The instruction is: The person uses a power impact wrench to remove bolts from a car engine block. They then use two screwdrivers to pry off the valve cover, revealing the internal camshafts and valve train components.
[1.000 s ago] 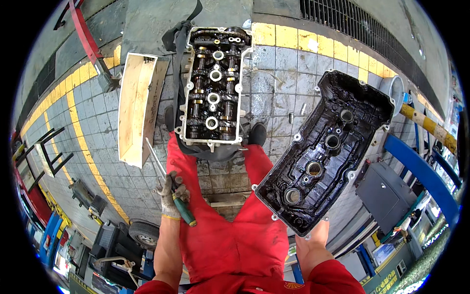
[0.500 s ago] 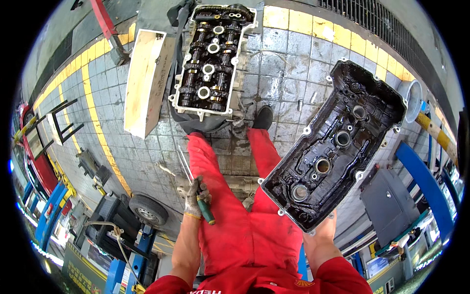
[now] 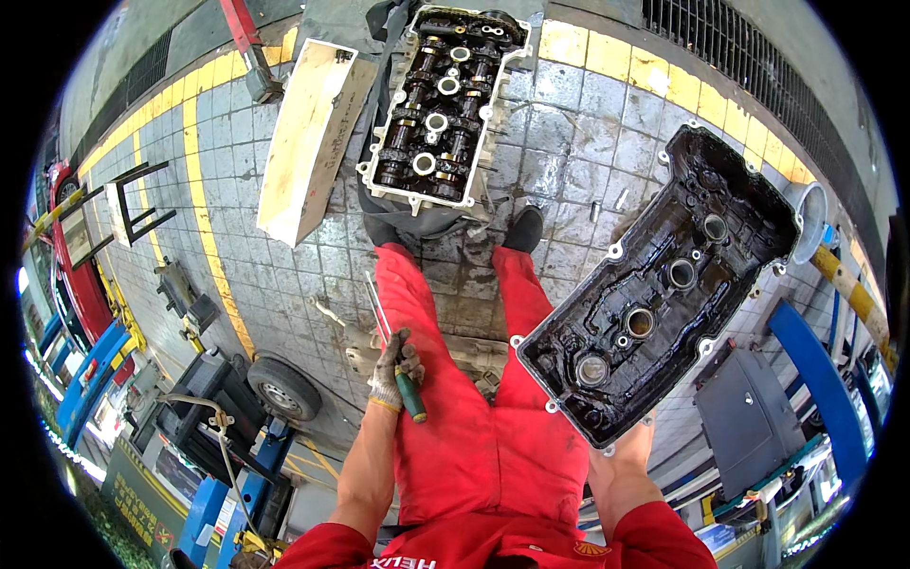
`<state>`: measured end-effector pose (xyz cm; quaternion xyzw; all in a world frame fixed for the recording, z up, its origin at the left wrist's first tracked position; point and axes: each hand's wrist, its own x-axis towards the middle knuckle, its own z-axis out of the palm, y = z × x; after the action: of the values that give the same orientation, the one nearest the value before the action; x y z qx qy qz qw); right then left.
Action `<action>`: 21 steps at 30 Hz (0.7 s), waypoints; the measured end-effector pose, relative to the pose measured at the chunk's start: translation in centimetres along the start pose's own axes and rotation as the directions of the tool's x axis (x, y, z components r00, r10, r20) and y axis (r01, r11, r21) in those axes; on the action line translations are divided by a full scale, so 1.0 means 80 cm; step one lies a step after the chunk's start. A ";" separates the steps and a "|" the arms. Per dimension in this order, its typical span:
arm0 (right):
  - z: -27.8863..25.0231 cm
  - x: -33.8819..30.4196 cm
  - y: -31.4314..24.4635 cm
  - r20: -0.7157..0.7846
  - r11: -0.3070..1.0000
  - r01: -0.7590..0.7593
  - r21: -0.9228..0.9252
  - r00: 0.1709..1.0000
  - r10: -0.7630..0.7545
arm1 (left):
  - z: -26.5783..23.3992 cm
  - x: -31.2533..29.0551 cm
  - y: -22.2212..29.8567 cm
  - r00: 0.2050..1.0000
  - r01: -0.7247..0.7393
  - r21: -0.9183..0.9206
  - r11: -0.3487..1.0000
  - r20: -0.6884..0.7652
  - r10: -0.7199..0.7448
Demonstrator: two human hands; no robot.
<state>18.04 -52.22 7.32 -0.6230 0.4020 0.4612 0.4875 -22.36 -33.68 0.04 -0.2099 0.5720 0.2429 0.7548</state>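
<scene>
My left hand (image 3: 391, 368), in a dirty work glove, is closed round a green-handled screwdriver (image 3: 410, 398). Its long thin shaft points forward past my left trouser leg. To the right, my right hand (image 3: 629, 442) holds up a valve cover (image 3: 664, 284) at its near end. The cover's oily black inside faces me, with several round tube openings along it. The cover hides most of that hand's fingers. Ahead on the floor area stands a cylinder head (image 3: 444, 114) with its dark, oily camshafts exposed; neither hand touches it.
A long wooden box (image 3: 308, 142) lies left of the cylinder head. A small metal cylinder (image 3: 595, 211) is on the tiled floor. A wheel (image 3: 284, 387) stands at lower left, a grey toolbox (image 3: 749, 422) at right. A floor grate (image 3: 730, 57) runs along the far right.
The view has shifted, so the cylinder head and wooden box appear farther right and slightly higher. Both hands keep their hold on the screwdriver and valve cover.
</scene>
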 end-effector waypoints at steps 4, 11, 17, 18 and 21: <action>0.009 0.001 -0.002 0.021 1.000 -0.010 -0.016 1.000 0.010 | 0.001 -0.001 -0.002 0.999 -0.001 -0.031 1.000 -0.039 0.000; -0.008 -0.015 -0.014 0.009 0.999 -0.002 -0.036 1.000 0.003 | -0.008 -0.004 -0.007 0.999 -0.006 -0.037 0.999 0.037 0.008; -0.001 -0.012 -0.014 0.019 1.000 0.023 -0.017 1.000 -0.023 | 0.002 -0.002 0.004 0.999 -0.044 -0.016 0.999 -0.001 0.044; 0.004 -0.006 -0.012 0.029 1.000 0.023 -0.019 0.999 -0.022 | -0.008 -0.004 -0.004 1.000 -0.026 -0.026 0.999 0.010 0.026; 0.035 0.016 -0.012 0.061 1.000 0.009 -0.006 0.998 -0.009 | -0.038 0.007 -0.004 0.990 -0.004 -0.090 0.996 0.139 0.016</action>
<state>18.79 -49.36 6.05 -0.6121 0.3825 0.4791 0.4995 -24.35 -35.71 -1.28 -0.2232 0.5072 0.2862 0.7817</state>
